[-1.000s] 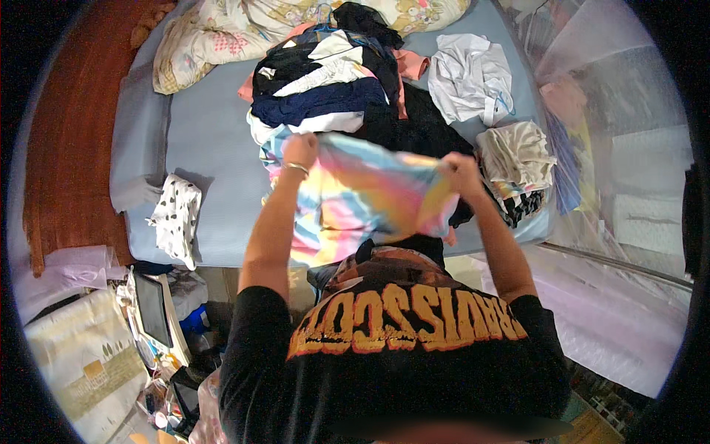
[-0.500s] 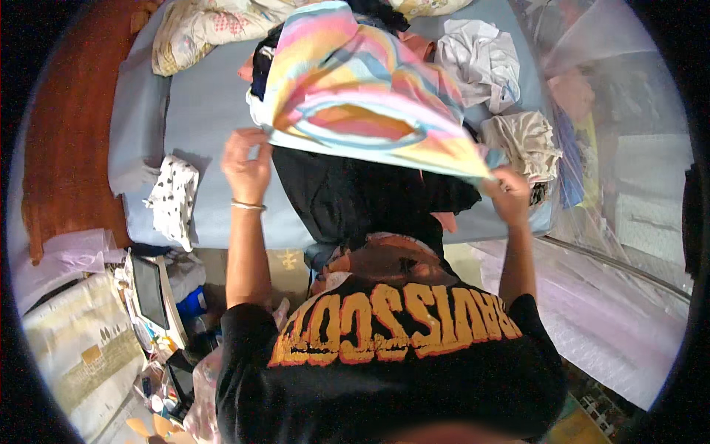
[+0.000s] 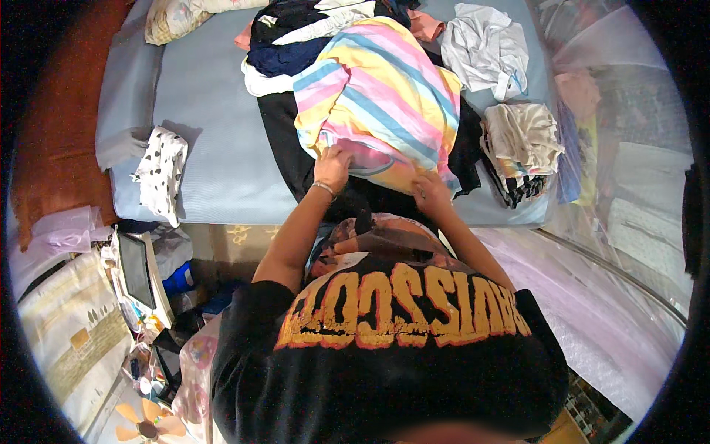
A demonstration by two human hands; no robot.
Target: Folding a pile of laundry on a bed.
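Note:
A garment with pink, yellow, blue and white diagonal stripes (image 3: 396, 81) lies loosely spread over a black cloth (image 3: 279, 140) on the bed. My left hand (image 3: 334, 169) grips its near edge with bent fingers, beside an opening trimmed in light blue. A little to the right, my right hand (image 3: 431, 194) pinches the same edge near the garment's right corner. Some fingertips are hidden in the fabric. Behind the striped garment sits a heap of dark clothes (image 3: 285, 58), with white pieces among them.
On the right of the bed rest a crumpled white garment (image 3: 484, 55) and a stack of folded clothes (image 3: 523, 144). A white cloth with black spots (image 3: 163, 170) lies at the left. Sheer netting (image 3: 606, 126) hangs along the right side. A small fan (image 3: 148, 428) stands at lower left.
The striped garment, held up and stretched wide before, now lies lowered on the bed. Both hands have come closer together along its near edge, the left moving right and the right moving left.

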